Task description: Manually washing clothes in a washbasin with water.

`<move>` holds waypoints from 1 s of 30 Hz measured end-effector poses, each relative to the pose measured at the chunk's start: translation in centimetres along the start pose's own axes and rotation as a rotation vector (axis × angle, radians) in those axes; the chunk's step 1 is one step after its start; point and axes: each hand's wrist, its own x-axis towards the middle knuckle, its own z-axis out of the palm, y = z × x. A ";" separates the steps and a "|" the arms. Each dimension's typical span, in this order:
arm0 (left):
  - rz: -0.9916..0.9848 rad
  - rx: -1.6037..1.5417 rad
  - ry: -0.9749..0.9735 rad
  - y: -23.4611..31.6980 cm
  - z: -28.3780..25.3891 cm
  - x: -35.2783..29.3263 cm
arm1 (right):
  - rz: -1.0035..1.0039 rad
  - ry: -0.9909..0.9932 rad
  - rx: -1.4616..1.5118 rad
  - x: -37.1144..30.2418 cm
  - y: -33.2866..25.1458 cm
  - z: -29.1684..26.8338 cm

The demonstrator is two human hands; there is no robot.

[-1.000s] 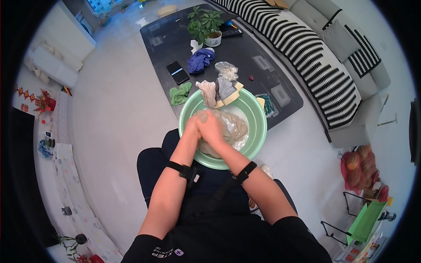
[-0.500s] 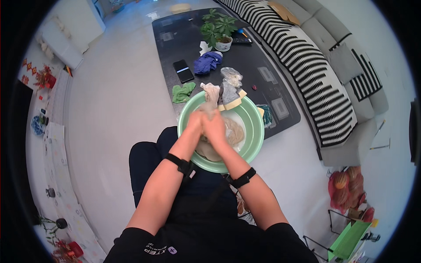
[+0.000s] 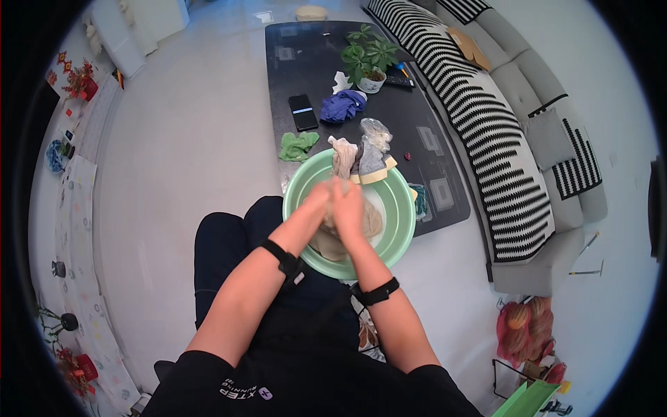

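Observation:
A light green basin [image 3: 401, 244] sits at the near end of the dark table, above my lap. Wet beige cloth [image 3: 326, 244] lies bunched inside it with some pale water. My left hand [image 3: 316, 199] and my right hand [image 3: 347, 210] are pressed together over the basin, both closed on part of that cloth. Motion blurs the fingers, and the gripped part is mostly hidden. Over the far rim hang a pale pink cloth [image 3: 343, 157] and a grey cloth [image 3: 373, 158] beside a yellow-edged piece.
On the dark table [image 3: 306, 52] lie a green cloth [image 3: 299, 146], a phone [image 3: 303, 113], a purple-blue cloth [image 3: 342, 106], a clear plastic bag [image 3: 376, 132] and a potted plant [image 3: 371, 83]. A grey sofa [image 3: 535, 267] runs along the right. Red net bags [image 3: 513, 332] stand at lower right.
The whole view has shifted, so the table and basin sit slightly lower. My hands stay together on the beige cloth, with the right hand turned a little more upright.

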 end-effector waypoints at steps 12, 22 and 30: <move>0.704 0.619 0.262 2.2 -14.5 5.9 | -0.378 -0.087 0.039 -5.1 -7.5 3.7; 0.241 0.232 0.251 1.1 -1.1 -1.4 | -0.173 0.119 0.029 -1.7 -1.5 1.7; 0.178 0.139 0.179 -0.6 -0.2 -1.5 | -0.022 -0.037 0.130 0.7 1.1 1.7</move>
